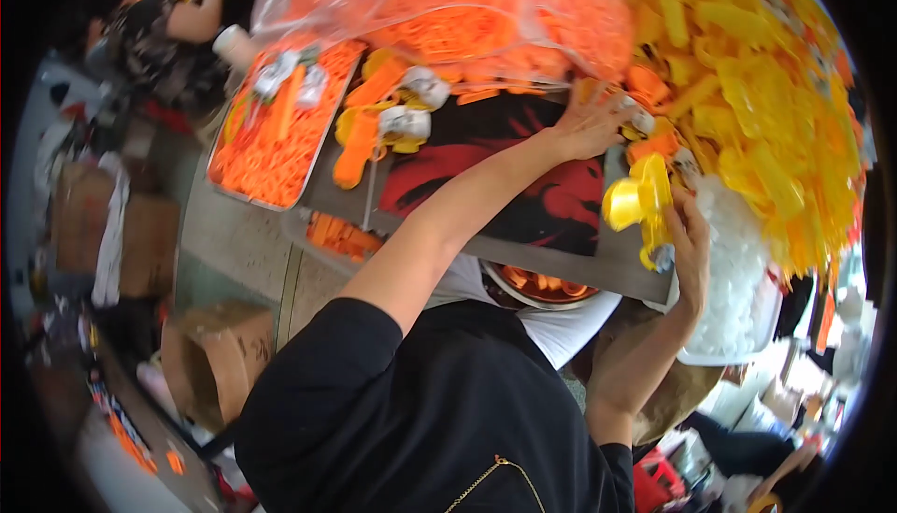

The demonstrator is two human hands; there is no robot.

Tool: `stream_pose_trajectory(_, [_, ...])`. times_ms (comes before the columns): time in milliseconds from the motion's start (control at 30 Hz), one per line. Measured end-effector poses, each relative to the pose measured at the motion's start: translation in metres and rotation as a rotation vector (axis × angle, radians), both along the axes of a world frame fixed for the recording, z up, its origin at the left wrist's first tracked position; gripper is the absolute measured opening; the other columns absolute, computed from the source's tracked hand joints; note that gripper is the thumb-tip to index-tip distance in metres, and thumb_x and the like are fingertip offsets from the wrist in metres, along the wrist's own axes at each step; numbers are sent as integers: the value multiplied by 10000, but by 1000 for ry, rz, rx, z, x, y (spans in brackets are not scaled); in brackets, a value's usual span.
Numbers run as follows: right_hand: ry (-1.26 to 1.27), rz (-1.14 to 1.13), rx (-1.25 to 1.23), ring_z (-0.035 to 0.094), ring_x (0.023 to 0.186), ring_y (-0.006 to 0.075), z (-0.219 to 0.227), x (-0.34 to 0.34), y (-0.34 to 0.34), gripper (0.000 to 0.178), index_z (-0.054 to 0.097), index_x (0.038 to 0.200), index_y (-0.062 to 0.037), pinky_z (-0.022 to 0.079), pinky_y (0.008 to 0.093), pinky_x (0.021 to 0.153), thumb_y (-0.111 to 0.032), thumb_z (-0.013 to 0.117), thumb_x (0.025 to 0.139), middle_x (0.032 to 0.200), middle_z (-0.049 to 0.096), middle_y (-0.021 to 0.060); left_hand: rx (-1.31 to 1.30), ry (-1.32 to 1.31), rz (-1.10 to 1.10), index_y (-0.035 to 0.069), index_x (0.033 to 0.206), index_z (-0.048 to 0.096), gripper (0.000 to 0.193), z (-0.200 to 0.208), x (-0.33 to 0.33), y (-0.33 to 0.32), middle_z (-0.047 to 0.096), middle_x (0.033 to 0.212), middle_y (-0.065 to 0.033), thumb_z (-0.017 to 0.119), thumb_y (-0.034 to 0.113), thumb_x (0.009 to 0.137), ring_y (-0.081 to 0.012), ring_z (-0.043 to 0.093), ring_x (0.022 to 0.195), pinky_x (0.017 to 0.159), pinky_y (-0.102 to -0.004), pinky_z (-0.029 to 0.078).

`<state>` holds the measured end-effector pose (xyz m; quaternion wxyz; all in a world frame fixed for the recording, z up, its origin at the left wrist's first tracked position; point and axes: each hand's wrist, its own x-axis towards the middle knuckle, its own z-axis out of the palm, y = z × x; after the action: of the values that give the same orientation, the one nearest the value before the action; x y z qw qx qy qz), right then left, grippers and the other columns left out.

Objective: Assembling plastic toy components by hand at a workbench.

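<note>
My right hand (690, 242) grips a glossy yellow plastic part (639, 200) with a round cup-like end, held over the right side of the work surface. My left hand (590, 122) reaches across to the far right of the dark mat (505, 163) with its fingers spread. Its fingertips are beside small orange and white pieces (647, 102) at the foot of the yellow heap; whether they touch them is hard to see. Several assembled orange and yellow pieces with white wrapped parts (385, 125) lie at the mat's left edge.
A large heap of yellow plastic parts (747, 92) rises at the right, above a tub of translucent white pieces (733, 279). Clear bags of orange parts (448, 22) line the back. A metal tray (308, 172) of small orange pieces stands left. Another person (154, 32) sits far left.
</note>
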<state>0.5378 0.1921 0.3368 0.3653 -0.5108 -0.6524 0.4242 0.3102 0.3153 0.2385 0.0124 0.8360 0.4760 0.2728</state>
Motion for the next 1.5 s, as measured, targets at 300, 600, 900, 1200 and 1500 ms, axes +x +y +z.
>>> stream_pose_trajectory(300, [-344,449,356,631,934,310,-33,-126,34,261,674,1209,-14,486,353,847,-60,586,968,995,643,181,360,-942,457,-6,992,655,177,36,-132,-181,676,994,-122,484,-55,993,-257,653,944,854,-338,510])
stream_pose_trajectory(600, [-31,-86,423,599,1085,198,-98,-188,8,359,590,1352,-6,476,325,972,-184,591,1041,1242,615,121,1,-717,856,36,833,611,182,-82,-178,-432,645,962,-93,528,-125,851,-263,616,898,820,-352,484])
stream_pose_trajectory(900, [-13,-81,239,568,1138,192,-118,-179,-10,418,516,1384,2,439,327,1016,-213,598,1034,1274,596,109,656,-535,1173,27,958,617,123,9,-313,-381,600,1095,-128,570,-79,916,-274,580,1053,930,-370,459])
stream_pose_trajectory(1200, [-57,-110,249,567,1141,191,-112,-179,-22,409,520,1390,-7,437,322,1012,-201,593,1037,1280,592,99,480,-103,780,88,1141,685,280,111,-386,-233,663,1105,-110,742,201,891,-291,599,1097,946,-438,462])
stream_pose_trajectory(1500, [-57,-110,200,581,1137,202,-103,-181,-26,366,536,1355,15,456,321,1007,-146,589,1031,1270,602,117,69,-347,817,43,1056,753,375,169,-423,-199,695,856,-74,696,396,944,-127,630,724,682,-285,511])
